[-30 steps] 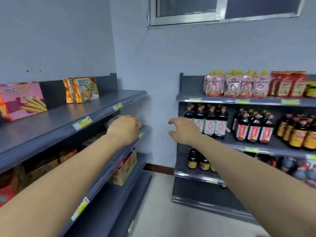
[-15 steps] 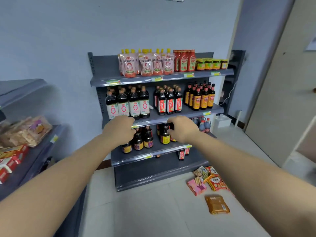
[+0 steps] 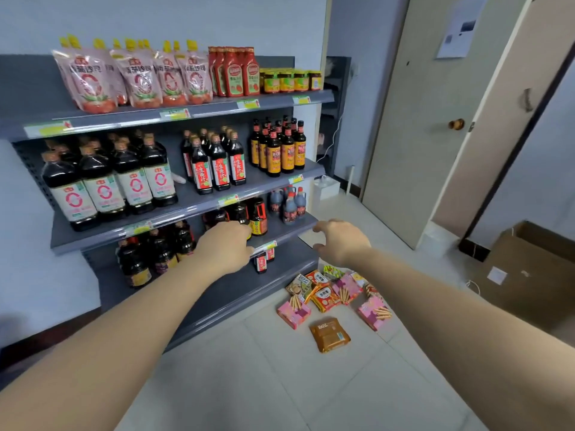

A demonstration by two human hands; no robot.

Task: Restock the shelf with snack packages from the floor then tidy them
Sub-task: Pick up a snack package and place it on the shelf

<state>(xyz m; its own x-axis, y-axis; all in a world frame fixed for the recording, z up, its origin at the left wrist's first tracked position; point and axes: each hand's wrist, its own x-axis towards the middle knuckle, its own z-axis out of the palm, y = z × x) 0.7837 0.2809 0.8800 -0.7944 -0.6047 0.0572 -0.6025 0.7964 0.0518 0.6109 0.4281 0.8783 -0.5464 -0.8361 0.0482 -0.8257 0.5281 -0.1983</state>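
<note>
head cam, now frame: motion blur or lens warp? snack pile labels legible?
Head view: heavy wide-angle warp, door and shelf edges lean and bow. Head view: top-shelf pouches and price tags smeared; snack pile sharper, small print unreadable. Head view: soft even light, slight sheen on bottles, no hard shadows.

We see only our own two arms, from the forearm down. The bare left forearm (image 3: pixel 124 331) and the bare right forearm (image 3: pixel 451 306) are smooth and uncovered along all the length that shows, broad near the lower edge and narrowing to the wrists. The left hand (image 3: pixel 225 247) and the right hand (image 3: pixel 340 242) are bare too, with rounded knuckles. The wide lens stretches both arms, and we cannot make out finer marks.
</note>
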